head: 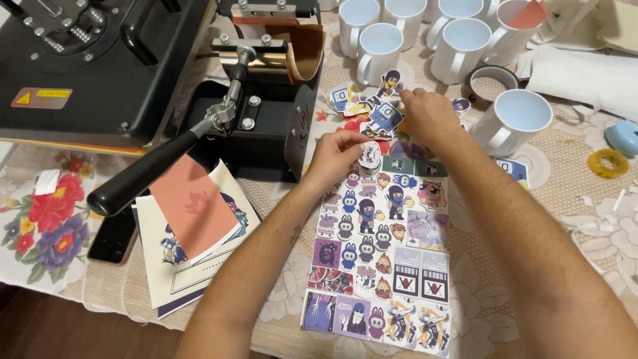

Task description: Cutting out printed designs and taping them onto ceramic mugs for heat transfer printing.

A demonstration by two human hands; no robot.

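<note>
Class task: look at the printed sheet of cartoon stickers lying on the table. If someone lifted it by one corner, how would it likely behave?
The sticker sheet looks thin and flat, so it would probably flop and bend. It is likely light, and could slide easily over the lace tablecloth.

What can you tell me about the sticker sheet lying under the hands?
The sticker sheet is a long glossy printed page, lying flat on the lace tablecloth right of the black mug press. It carries rows of small cartoon figures, with square and comic-style panels lower down. The left hand rests on its top edge, pinching a small round sticker. Loose cut-out stickers lie just beyond it.
</note>
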